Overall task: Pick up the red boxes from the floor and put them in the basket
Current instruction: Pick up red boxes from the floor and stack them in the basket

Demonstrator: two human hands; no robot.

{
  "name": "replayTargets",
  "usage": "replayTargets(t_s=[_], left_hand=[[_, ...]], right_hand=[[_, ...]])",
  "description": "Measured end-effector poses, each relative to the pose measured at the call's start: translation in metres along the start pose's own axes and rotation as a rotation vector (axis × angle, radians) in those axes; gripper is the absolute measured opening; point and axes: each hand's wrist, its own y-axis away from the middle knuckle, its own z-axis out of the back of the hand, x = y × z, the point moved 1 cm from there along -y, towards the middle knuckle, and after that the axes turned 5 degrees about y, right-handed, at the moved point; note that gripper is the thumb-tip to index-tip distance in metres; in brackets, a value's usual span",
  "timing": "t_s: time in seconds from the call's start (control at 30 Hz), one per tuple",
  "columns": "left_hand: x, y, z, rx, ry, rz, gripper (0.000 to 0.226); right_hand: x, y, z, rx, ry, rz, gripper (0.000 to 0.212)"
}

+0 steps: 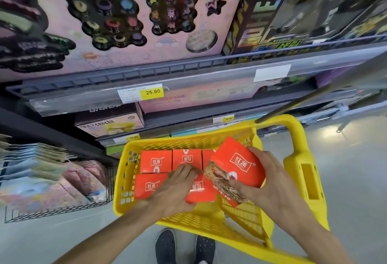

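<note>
The right hand [270, 182] holds one red box [236, 169] w/ fingers on its far edge and thumb on its near side; the box is tilted, up over the right part of the yellow basket [125, 180]. The left hand [176, 188] lies flat, fingers spread wide, on the red boxes in the basket, holding nothing. Left of that hand is a flat red box [147, 186], touching it. Just past its fingertips sit two more boxes in a row [156, 162] and [187, 158], w/ a bit of a third beside them. Right of the left hand, under the held box, is another red box [200, 191]. The basket's handle [293, 131] is past the right hand. Below both arms are two dark shoes [184, 247] on the grey floor [356, 180]. Far past the hands are toy shelves w/ a yellow price tag [152, 93].
</note>
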Motion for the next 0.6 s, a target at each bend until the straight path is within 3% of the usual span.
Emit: replayTargets(t_s=[0.3,0.43,0.6], left_hand=[[0.045,-0.009,-0.034,0.102,-0.298,0.203,0.098],[0.045,-0.01,-0.047,0.093,-0.393,0.282,0.095],[0.046,-0.005,-0.052,0.078,-0.394,0.298,0.094]], right_hand=[[-0.02,-0.014,-0.032,0.134,0.214,0.064,0.102],[-0.03,-0.023,-0.062,0.055,0.48,0.219,0.097],[-0.017,-0.037,-0.092,0.148,0.664,0.382,0.088]])
